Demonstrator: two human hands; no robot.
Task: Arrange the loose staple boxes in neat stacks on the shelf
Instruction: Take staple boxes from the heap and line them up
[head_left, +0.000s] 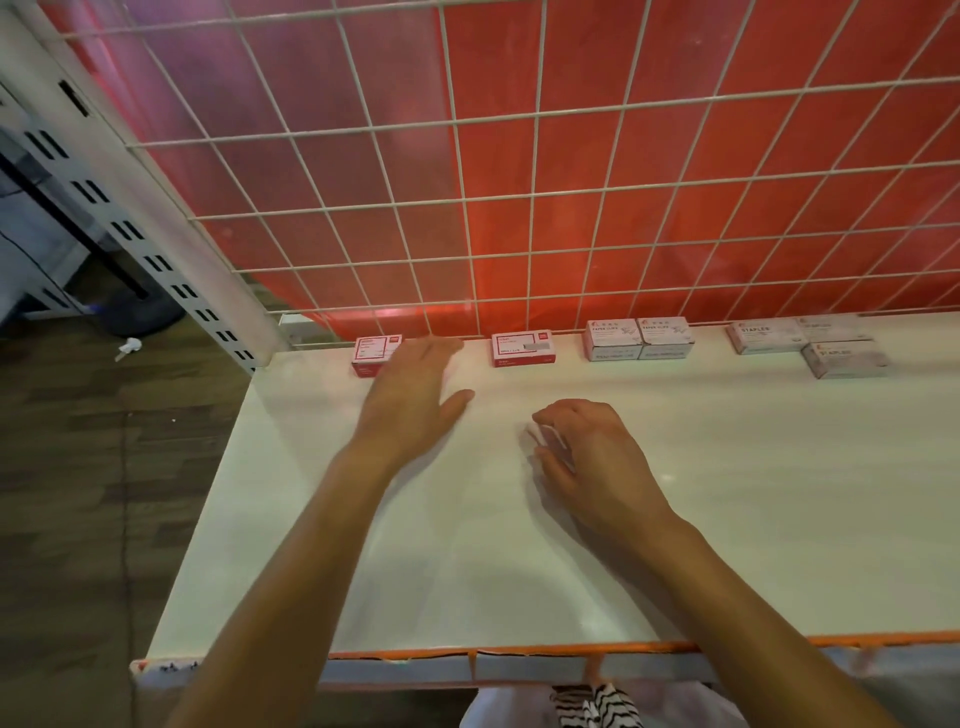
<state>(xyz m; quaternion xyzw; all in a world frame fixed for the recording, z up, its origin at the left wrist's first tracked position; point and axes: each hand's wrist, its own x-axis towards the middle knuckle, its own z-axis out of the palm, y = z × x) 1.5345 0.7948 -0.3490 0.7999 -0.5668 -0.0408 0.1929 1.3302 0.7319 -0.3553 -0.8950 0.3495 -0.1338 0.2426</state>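
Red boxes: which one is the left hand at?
The leftmost red box, at the left end of the shelf: the left hand overlaps its right side. The other red box sits clear, further right.

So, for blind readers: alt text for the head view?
A person's left hand reaches flat toward a red box at the back of the white shelf; the right hand curls over a small white object. More boxes line the wire grid.

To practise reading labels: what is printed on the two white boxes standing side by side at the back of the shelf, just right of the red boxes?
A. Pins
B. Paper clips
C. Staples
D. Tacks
B: the two boxes each read PAPER CLIPS on top; the staple boxes lie further right.
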